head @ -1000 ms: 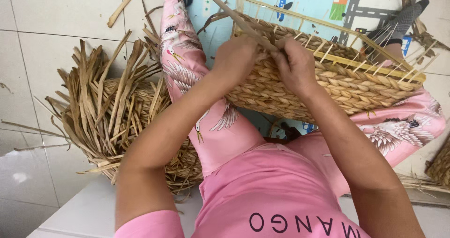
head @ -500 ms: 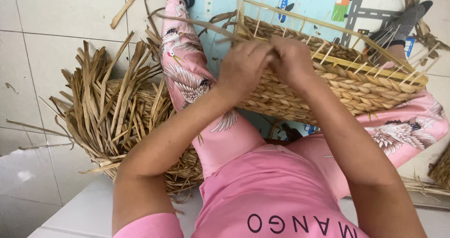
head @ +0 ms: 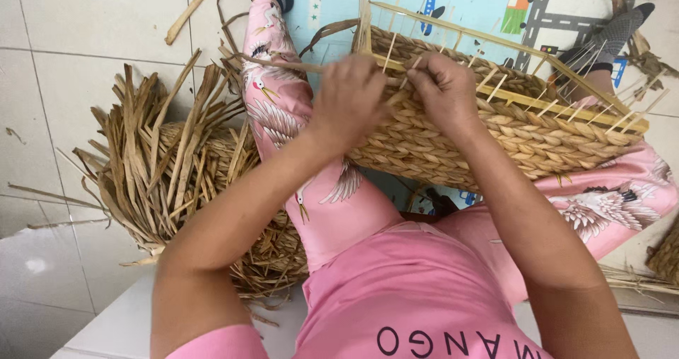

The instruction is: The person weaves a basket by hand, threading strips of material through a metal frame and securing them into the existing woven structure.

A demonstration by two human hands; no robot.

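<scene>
A half-woven straw basket lies across my lap, its rim lined with thin upright sticks. At the near left corner of the rim, my left hand pinches a long flat straw strand that runs off to the left. My right hand grips the weave right beside it, fingers curled over the rim among the sticks. The two hands almost touch. My legs in pink patterned trousers stretch out under the basket.
A second unfinished basket with many loose straw ends sticking up sits on the tiled floor to my left. A play mat with printed vehicles lies ahead. Loose straw pieces lie on the tiles; more woven material at the right edge.
Both hands stayed at the basket's rim corner and shifted slightly closer together. The long strand in my left hand dropped from slanting upward to lying nearly level toward the left.
</scene>
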